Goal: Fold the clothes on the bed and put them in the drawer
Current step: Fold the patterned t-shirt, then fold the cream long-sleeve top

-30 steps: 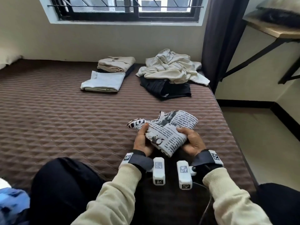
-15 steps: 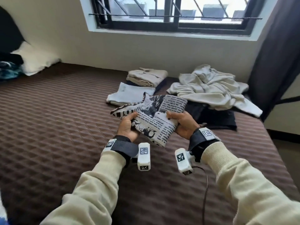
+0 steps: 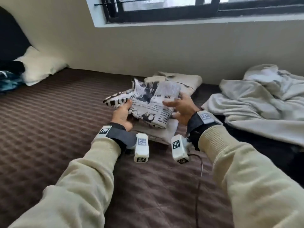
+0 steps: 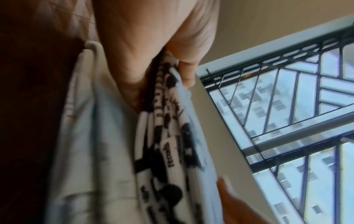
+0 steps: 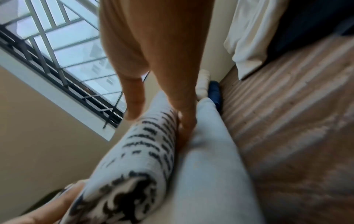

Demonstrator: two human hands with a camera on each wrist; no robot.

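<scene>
Step in hand: stacking, as I judge it; a folded garment is being set onto a pile so it can go to the drawer with the others. No drawer shows in any view.

Printed garment (image 3: 148,104): a folded black-and-white newsprint piece, low over or just touching the pale folded garment (image 3: 158,134) on the brown quilted bed (image 3: 49,129). Motion blur hides whether it fully rests there.

Left hand (image 3: 122,115): grip pinches the garment's left edge, thumb on top and fingers beneath, as the left wrist view shows; this keeps the folds from slipping apart.

Right hand (image 3: 180,108): grip is spread, fingers fairly straight. The right wrist view shows the thumb on the printed side and the fingers between the print and the pale cloth under it, so it supports the garment without clamping it.

Beige folded garment (image 3: 182,80): lies behind the pile, near the wall.

Loose light garment (image 3: 256,102): rumpled at the right, over dark cloth; judged still to be folded.

Pillow (image 3: 39,66): far left, well apart from the work.

Risk: sliding the right fingers out may drag the lower garment askew.
</scene>
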